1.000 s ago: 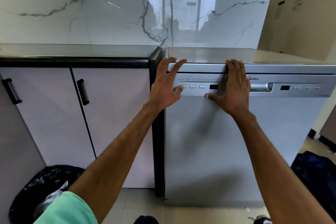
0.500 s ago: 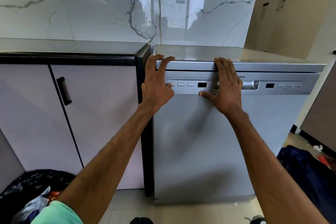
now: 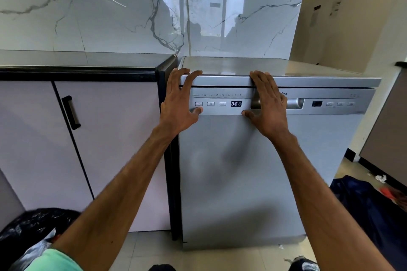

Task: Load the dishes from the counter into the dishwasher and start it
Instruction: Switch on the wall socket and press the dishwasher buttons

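Display (image 3: 236,103) now lit: open left hand (image 3: 178,105) and right hand (image 3: 267,103) are starting the dishwasher (image 3: 237,171), program button (image 3: 210,104) at thumb's (image 3: 198,110) 2 o'clock likely next.

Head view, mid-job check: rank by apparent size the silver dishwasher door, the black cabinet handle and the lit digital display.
Largest to smallest:
1. silver dishwasher door
2. black cabinet handle
3. lit digital display

A soft, mint-green fabric short sleeve (image 3: 52,259) covers the upper left arm, showing only at the lower edge of view. The left forearm (image 3: 123,185) and right forearm (image 3: 308,182) are bare down to the left hand (image 3: 178,110) and right hand (image 3: 268,108).
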Available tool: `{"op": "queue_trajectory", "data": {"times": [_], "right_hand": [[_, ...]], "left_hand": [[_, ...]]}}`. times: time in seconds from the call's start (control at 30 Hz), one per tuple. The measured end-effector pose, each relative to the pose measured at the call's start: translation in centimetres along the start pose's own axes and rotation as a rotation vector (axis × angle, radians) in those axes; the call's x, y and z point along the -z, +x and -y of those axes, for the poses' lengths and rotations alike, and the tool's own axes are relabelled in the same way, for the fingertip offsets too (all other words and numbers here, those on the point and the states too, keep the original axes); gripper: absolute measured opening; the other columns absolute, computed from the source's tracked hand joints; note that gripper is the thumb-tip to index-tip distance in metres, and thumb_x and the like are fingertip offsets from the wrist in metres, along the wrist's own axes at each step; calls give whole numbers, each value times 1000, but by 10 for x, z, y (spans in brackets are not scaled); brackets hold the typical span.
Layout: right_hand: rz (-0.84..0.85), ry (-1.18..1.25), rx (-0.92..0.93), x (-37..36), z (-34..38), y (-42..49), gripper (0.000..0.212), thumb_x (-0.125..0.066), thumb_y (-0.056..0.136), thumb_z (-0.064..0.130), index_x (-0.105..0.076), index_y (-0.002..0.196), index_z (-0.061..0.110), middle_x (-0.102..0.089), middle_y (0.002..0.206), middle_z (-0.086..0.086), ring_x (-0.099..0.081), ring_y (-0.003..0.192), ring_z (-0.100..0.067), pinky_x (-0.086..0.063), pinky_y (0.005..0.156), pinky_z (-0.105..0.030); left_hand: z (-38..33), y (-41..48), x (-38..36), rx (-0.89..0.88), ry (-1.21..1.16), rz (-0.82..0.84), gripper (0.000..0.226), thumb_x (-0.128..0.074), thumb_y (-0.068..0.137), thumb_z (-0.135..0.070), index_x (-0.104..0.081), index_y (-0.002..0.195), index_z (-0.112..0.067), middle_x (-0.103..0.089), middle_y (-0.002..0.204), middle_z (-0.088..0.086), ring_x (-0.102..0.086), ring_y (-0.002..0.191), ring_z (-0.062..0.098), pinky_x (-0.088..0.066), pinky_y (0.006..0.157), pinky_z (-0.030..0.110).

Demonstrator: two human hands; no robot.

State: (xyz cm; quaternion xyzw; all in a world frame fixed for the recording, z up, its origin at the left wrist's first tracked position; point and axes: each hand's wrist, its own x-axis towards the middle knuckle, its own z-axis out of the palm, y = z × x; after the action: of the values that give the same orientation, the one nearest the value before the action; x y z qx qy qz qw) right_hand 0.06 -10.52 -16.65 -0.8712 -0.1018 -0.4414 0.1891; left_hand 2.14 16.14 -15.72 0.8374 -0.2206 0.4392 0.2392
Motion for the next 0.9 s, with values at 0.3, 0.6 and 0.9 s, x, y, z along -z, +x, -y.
{"op": "queue_trajectory", "data": {"times": [0.3,0.6,0.9], "right_hand": [[-3,21,-3,-6,-3,0,112,-89,71,24,-19,158,30,-20,165,11,-9,154,-10,-16,117,-49],[11,19,-4,-7,-2,0,112,-89,72,24,-17,159,29,-19,166,8,-9,155,-14,-16,119,-55],[15,25,-13,-9,-2,0,112,-88,73,22,-15,159,29,-17,166,8,-7,155,-14,-13,119,-54]], "left_hand": [[-3,0,-1,19,5,8,92,-85,72,-33,-38,150,-22,-25,155,9,-25,143,24,-55,94,38],[-2,1,-5,30,24,24,94,-85,73,-31,-33,151,-24,-20,157,8,-19,148,30,-56,94,47],[-2,1,-7,30,21,26,94,-84,74,-29,-32,151,-24,-18,157,8,-15,150,32,-54,98,50]]}}
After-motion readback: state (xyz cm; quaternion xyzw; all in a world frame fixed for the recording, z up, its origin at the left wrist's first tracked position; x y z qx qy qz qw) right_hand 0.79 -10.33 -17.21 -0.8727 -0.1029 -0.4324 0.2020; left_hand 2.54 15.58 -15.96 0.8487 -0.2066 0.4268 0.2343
